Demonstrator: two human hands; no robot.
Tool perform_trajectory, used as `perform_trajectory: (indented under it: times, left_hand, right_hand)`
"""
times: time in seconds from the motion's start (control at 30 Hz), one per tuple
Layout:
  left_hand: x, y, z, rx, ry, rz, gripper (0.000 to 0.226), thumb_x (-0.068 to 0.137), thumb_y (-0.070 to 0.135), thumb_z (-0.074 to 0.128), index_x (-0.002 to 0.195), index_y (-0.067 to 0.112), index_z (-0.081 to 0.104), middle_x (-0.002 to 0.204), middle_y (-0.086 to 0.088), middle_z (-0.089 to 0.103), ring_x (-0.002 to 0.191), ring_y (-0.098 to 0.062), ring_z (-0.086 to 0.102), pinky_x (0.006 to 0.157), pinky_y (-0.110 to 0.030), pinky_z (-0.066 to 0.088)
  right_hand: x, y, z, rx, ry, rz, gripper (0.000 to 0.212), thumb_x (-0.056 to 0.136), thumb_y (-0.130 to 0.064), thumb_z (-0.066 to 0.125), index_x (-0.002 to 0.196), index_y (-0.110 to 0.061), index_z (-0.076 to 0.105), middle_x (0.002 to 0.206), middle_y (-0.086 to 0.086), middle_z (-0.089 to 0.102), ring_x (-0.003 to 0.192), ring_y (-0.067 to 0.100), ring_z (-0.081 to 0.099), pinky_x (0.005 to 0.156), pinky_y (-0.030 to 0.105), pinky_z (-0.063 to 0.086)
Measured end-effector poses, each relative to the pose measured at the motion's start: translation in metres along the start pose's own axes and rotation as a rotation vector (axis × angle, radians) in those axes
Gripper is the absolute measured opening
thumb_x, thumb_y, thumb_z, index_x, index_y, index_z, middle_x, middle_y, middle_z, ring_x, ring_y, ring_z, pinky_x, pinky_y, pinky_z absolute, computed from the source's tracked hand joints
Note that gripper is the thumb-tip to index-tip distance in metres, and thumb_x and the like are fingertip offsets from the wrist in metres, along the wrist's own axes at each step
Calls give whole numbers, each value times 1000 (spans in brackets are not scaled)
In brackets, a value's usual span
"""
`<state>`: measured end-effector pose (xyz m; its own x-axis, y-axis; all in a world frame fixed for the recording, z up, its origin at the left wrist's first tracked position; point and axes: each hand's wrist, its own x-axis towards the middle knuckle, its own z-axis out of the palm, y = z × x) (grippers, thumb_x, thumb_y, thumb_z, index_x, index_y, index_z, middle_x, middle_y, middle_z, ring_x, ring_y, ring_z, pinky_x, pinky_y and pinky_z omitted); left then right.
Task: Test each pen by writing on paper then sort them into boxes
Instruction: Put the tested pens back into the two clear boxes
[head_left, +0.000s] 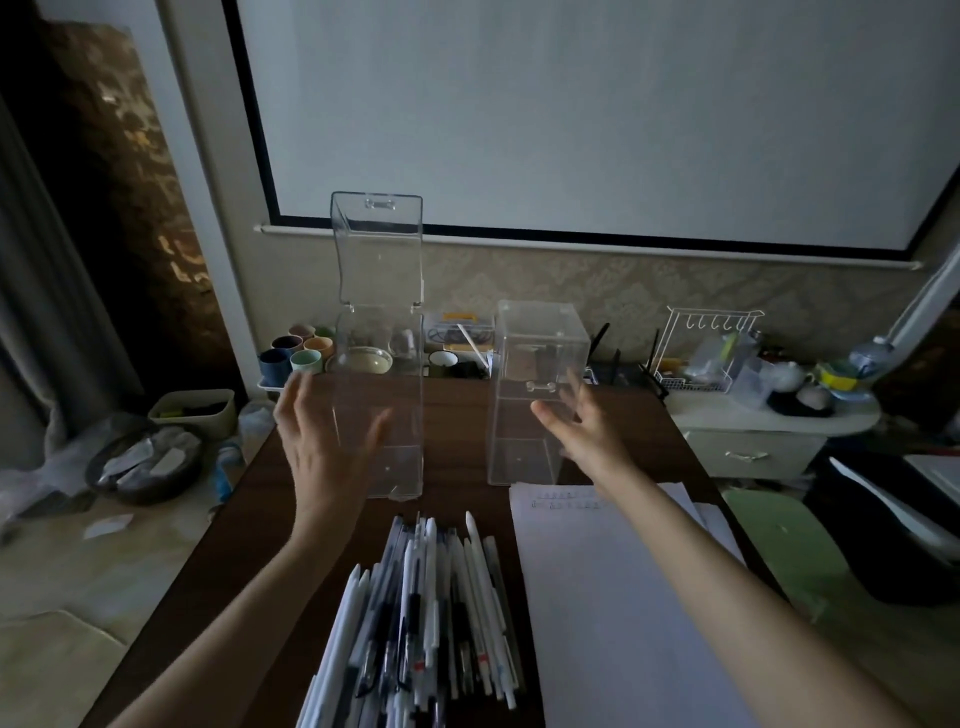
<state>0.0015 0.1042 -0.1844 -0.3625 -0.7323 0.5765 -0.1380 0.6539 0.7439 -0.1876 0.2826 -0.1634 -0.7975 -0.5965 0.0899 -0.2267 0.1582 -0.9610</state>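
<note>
Left hand (322, 447), right hand (584, 428) splayed, empty; boxes (382, 364) just beyond

Dark wooden table (457, 441). On it: tall clear box (400, 457), far left, hinged lid raised upright; second clear box (524, 415) apart to its right, lid closed; loose pile of pens (431, 623), near centre; white paper (613, 623) just right of the pens.
</note>
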Motion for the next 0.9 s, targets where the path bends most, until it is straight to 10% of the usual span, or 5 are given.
perform_trajectory:
  times: [0.13,0.27,0.47,0.63,0.9]
  left_hand:
    - [-34,34,10,-52,-243,406,33,80,11,68,110,7,55,113,1,47,102,2,47,88,-19,45]
    - [-37,46,53,-146,-596,153,53,81,15,70,128,9,44,125,0,41,103,-5,53,92,-21,47]
    - [-1,47,118,-159,-670,-125,118,69,28,81,148,10,-4,152,-15,8,142,-28,3,112,-44,18]
    - [8,50,132,-291,-689,-176,93,69,8,80,141,23,24,123,-4,54,115,-22,54,90,-34,50]
    - [10,48,129,-296,-728,-186,98,74,15,78,146,34,13,105,5,56,97,-10,54,87,-22,44]
  right_hand:
    - [2,3,-10,29,55,8,85,85,-37,65,151,-26,13,156,3,23,138,22,33,107,36,31]
    - [-2,5,-16,-19,46,-38,74,84,-39,63,147,-25,27,153,-2,30,138,18,34,109,37,30]
    - [-12,9,-10,-109,-8,-51,75,87,-39,60,149,-29,19,154,-5,27,141,17,27,112,43,27]
    - [-17,9,-7,-263,50,-126,74,91,-37,58,150,-30,14,158,-3,15,145,14,15,116,40,23]
    - [-23,-52,-21,-104,42,-261,77,91,-45,55,149,-35,7,157,-18,4,140,-3,7,113,26,9]
